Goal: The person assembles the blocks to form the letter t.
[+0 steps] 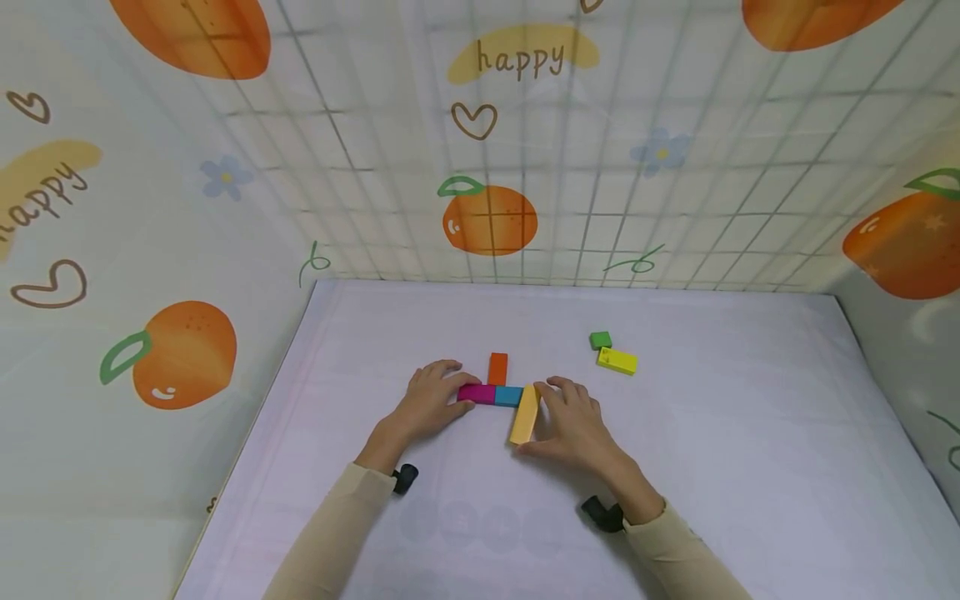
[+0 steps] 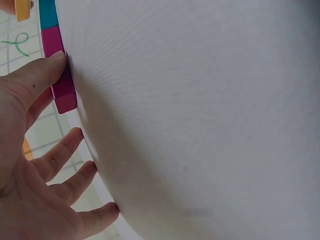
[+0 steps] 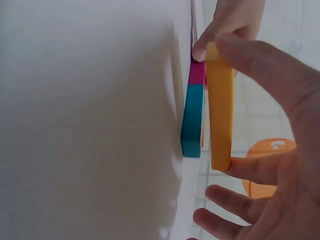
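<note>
My left hand [image 1: 430,402] pinches a magenta block [image 1: 477,394] between thumb and forefinger, its other fingertips spread at the table in the left wrist view. A blue block [image 1: 508,396] lies end to end with the magenta one, on its right. Between thumb and a fingertip, my right hand [image 1: 576,429] holds a long yellow-orange block [image 1: 527,415] by its two ends. In the right wrist view that block [image 3: 220,112] is raised off the table, beside the blue block [image 3: 192,117]. Behind the magenta and blue pair, an orange-red block [image 1: 498,368] points away from me.
A small green block [image 1: 600,340] and a bright yellow block [image 1: 618,361] lie close together at the back right. The white table [image 1: 750,467] is backed by a printed curtain [image 1: 390,192] with oranges and grid lines. A black wrist device [image 1: 602,514] hangs under my right wrist.
</note>
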Tool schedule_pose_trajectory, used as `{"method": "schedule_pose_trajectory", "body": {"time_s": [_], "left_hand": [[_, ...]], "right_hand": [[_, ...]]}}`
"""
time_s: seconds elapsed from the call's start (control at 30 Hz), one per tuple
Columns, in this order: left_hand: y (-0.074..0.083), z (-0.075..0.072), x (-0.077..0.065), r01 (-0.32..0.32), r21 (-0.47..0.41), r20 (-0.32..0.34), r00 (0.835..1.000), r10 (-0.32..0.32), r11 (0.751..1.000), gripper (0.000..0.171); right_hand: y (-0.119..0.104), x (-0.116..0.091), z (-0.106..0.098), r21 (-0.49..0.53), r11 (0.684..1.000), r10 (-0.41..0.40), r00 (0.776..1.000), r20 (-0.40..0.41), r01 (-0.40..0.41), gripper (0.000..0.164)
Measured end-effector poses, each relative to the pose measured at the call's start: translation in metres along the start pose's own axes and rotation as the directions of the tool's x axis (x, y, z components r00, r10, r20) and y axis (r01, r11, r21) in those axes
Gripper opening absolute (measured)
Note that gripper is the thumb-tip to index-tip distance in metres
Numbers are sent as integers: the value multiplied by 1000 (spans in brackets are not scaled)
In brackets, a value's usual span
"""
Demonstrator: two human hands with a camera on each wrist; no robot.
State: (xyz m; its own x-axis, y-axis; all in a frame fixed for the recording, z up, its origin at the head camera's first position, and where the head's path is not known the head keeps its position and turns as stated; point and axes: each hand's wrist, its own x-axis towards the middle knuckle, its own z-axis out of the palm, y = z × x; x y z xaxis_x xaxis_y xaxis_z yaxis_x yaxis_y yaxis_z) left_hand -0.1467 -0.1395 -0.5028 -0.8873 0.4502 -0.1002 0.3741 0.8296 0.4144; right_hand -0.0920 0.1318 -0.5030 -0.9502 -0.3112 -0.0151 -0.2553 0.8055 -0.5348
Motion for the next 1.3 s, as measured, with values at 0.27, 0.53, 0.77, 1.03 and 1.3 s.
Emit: {"method": "schedule_pose_trajectory", "body": {"time_s": [0.27,0.53,0.77,1.03,1.3], "left_hand": [[-1,2,2,12,4,5,1000,-12,1000,36],[-1,2,2,19,4,16,1000,-19,1000,36],[1,0,1,16,6,7,1000,-16,1000,36],[0,-1,0,4,3,6,1000,-4,1000,36],[-2,0,0,-1,0,1,1000,1,1000,36]], "right_hand": [[-12,2,3,-30,999,-40,999,18,40,99],[-16,5,6,-30,996,-83,996,21,84,97],[-16,8,8,-27,992,-125,992,25,126,95],[-22,11,12,-46,982,-182,983,30,183,96],[-30,13,16,-67,976,-204,978,49,207,97]]}}
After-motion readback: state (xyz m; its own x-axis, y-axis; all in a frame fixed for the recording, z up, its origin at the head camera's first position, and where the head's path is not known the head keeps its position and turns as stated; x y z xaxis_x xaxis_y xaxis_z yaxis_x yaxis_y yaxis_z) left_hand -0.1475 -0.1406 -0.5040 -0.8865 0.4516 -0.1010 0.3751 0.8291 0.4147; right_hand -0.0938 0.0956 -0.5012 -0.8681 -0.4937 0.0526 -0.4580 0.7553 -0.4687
